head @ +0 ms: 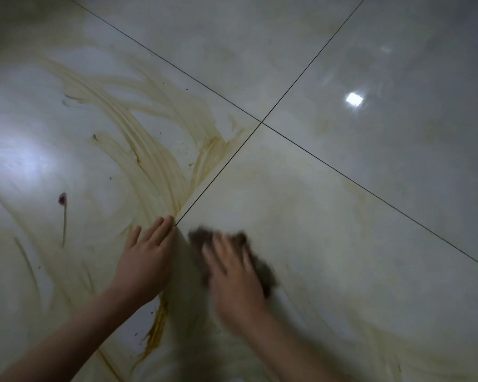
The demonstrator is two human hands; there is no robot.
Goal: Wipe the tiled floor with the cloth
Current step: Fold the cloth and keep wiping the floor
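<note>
Had the cloth (263, 271) under the right hand (233, 274), pressed on the tiled floor (342, 221). Had the left hand (146, 260) flat on the floor just left of the grip, fingertips (168, 220) at a grout line (218, 172). Saw smears (155, 150) ahead-left of the grip, the grout crossing (261, 123) farther ahead, a spot (62, 199) well to the left.

1. Left hand (145, 260): bare, sharply outlined, with slim fingers and a narrow, smooth back.
2. Right hand (235, 274): bare as well, outline soft with blur, fingers reading as long smeared streaks.
3. Behind the left grip: a slender wrist widening into the left forearm (66, 334), bare and smooth all the way to the lower edge.
4. Behind the right grip: right forearm (284, 351), bare likewise, blurred, thicker-looking toward the bottom edge.
</note>
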